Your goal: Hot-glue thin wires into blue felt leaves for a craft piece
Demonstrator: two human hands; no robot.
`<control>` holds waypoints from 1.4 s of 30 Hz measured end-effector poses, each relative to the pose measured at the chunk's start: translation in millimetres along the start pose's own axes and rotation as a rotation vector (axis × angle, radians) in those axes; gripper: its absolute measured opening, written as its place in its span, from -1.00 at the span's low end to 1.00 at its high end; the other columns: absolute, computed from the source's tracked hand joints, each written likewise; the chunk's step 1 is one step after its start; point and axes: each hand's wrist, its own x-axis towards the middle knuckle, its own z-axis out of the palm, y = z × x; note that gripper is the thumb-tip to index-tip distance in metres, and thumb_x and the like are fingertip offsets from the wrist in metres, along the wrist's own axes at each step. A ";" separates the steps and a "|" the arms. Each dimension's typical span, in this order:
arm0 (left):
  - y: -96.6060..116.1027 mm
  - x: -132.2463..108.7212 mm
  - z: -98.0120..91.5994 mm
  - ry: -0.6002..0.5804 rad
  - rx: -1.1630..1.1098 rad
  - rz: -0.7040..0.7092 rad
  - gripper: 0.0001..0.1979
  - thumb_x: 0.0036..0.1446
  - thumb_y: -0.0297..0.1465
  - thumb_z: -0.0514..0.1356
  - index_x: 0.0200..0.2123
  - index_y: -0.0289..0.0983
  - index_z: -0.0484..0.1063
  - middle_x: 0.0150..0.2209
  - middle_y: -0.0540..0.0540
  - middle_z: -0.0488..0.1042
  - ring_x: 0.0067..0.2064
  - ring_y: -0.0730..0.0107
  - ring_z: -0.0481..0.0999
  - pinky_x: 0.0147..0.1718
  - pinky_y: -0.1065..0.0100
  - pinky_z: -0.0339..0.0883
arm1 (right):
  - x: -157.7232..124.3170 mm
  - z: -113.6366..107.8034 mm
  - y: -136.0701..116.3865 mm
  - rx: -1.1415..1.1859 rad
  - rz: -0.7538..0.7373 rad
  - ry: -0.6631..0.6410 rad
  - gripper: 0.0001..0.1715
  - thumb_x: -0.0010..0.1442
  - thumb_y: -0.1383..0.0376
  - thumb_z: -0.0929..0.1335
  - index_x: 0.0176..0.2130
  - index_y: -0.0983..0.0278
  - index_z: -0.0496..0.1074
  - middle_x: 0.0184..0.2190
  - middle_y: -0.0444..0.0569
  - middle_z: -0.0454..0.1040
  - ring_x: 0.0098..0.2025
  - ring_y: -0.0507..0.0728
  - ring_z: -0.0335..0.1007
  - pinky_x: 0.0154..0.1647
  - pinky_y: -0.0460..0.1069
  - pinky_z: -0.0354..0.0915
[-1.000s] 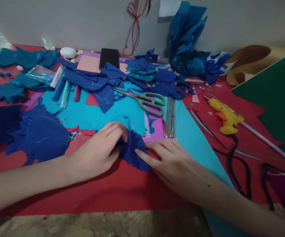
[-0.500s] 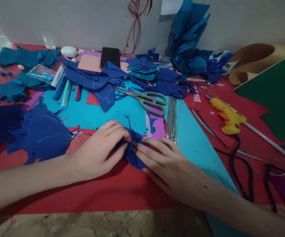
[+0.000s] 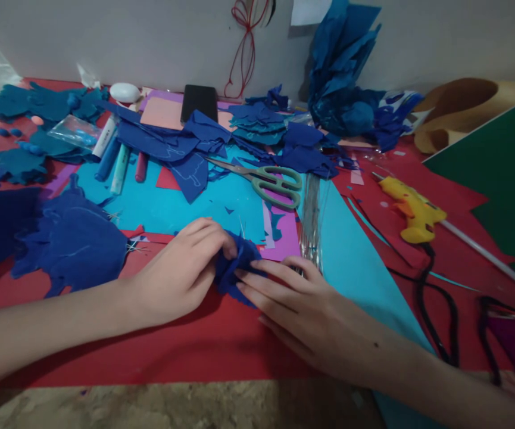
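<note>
My left hand (image 3: 181, 274) pinches a small dark blue felt piece (image 3: 236, 266) on the red sheet (image 3: 172, 345), with its fingers curled over the felt's left side. My right hand (image 3: 302, 304) lies beside it, its fingers stretched out flat and pressing on the felt's right and lower edge. The felt is bunched up between the two hands. A few thin pins or wires stick up just behind it.
Green-handled scissors (image 3: 266, 179) lie behind the hands on a light blue sheet (image 3: 168, 208). A yellow glue gun (image 3: 411, 208) with a black cord lies to the right. Dark blue felt cutouts (image 3: 69, 238) lie at the left, markers (image 3: 118, 164) and more scraps at the back.
My right hand's fingers have slid left onto the felt piece, and the felt has been gathered and folded tighter between both hands. The left hand stays in place.
</note>
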 end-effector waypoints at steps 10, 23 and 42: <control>-0.4 -0.4 0.5 0.013 0.018 0.009 -0.71 -0.15 -0.70 -0.13 -0.37 -0.29 0.17 -0.37 -0.09 0.32 -0.23 0.32 0.27 -0.20 0.23 0.23 | -6.6 0.4 0.5 0.074 -0.095 0.034 -0.57 0.27 0.40 0.01 -0.13 0.34 0.35 -0.07 -0.14 0.37 0.00 0.06 0.12 0.00 0.05 -0.01; 0.4 0.2 1.2 0.007 -0.016 -0.066 -0.77 -0.06 -0.66 -0.07 -0.34 -0.30 0.20 -0.32 -0.10 0.34 -0.18 0.32 0.27 -0.15 0.23 0.21 | 1.1 -0.8 2.4 0.123 0.292 0.019 -0.70 0.00 0.35 0.31 -0.19 0.37 0.35 -0.24 0.04 0.38 -0.21 0.17 0.25 -0.22 0.07 0.26; 1.1 -0.3 -0.3 0.045 -0.025 -0.055 -0.77 -0.04 -0.66 -0.07 -0.33 -0.28 0.18 -0.32 -0.10 0.32 -0.19 0.33 0.28 -0.19 0.24 0.24 | -0.8 -0.7 5.3 0.128 0.215 0.007 -0.58 0.02 0.53 0.15 -0.13 0.37 0.35 -0.10 0.05 0.35 -0.04 0.17 0.20 -0.07 0.12 0.23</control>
